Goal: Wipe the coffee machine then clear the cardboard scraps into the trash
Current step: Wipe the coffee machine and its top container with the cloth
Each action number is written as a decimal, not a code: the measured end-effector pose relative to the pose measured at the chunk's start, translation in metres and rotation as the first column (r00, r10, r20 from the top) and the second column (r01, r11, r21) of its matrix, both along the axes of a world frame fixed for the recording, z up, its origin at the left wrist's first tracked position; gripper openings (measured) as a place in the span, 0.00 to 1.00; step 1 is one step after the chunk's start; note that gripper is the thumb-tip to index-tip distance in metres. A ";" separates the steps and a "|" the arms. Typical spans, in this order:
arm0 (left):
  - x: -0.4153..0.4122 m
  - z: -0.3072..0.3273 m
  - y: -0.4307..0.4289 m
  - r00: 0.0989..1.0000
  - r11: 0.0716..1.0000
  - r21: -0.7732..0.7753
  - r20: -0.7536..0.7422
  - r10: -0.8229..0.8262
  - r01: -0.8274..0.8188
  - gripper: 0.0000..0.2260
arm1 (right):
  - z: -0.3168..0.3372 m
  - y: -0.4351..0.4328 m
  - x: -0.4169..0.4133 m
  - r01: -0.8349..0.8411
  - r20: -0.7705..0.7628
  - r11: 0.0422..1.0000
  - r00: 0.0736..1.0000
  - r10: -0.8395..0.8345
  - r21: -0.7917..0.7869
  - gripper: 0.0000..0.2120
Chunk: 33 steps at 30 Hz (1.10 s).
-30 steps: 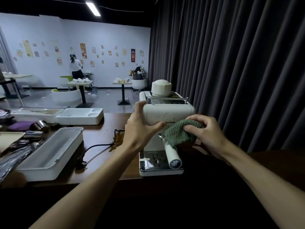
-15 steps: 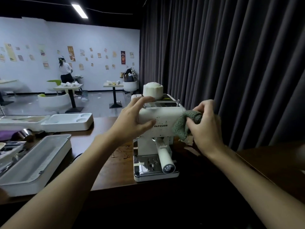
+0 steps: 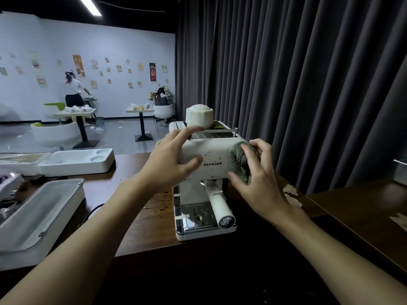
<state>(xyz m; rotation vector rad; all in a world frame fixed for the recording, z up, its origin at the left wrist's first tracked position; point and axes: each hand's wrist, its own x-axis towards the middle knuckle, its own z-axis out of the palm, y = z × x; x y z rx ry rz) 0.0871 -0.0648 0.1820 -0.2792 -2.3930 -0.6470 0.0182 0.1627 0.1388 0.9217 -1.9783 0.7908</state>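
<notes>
The coffee machine (image 3: pixel 207 179) stands on the dark wooden table (image 3: pixel 141 227), near its front edge, with brown specks on its white front panel. The left hand (image 3: pixel 170 166) is clamped on the machine's upper left corner, fingers over the top and thumb across the front; half a second ago the thumb sat lower on the front. The right hand (image 3: pixel 256 179) presses a green cloth (image 3: pixel 239 161) against the machine's upper right corner, fingers closed around it. A second ago the cloth was lower, by the handle (image 3: pixel 218 201) that sticks out toward the camera; it has since climbed to the top edge. Cardboard scraps (image 3: pixel 293 194) lie on the table just right of the machine, and finer bits (image 3: pixel 157 201) lie to its left. A long white tray (image 3: pixel 39 216) sits at the near left.
</notes>
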 end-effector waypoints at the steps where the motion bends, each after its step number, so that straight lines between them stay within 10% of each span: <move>1: 0.000 0.000 0.000 1.000 1.000 -0.001 -0.002 -0.003 0.003 0.29 | 0.001 0.002 -0.003 0.028 -0.026 1.000 0.999 -0.028 0.008 0.31; 14: 0.016 0.001 0.000 0.999 0.988 0.148 0.043 0.028 -0.034 0.27 | 0.017 0.015 -0.027 -0.103 -0.349 0.984 0.925 0.147 0.143 0.17; 33: 0.022 0.009 -0.031 0.991 0.995 0.037 0.094 -0.095 0.091 0.25 | 0.026 0.004 -0.030 -0.132 -0.351 0.973 0.916 0.193 0.189 0.19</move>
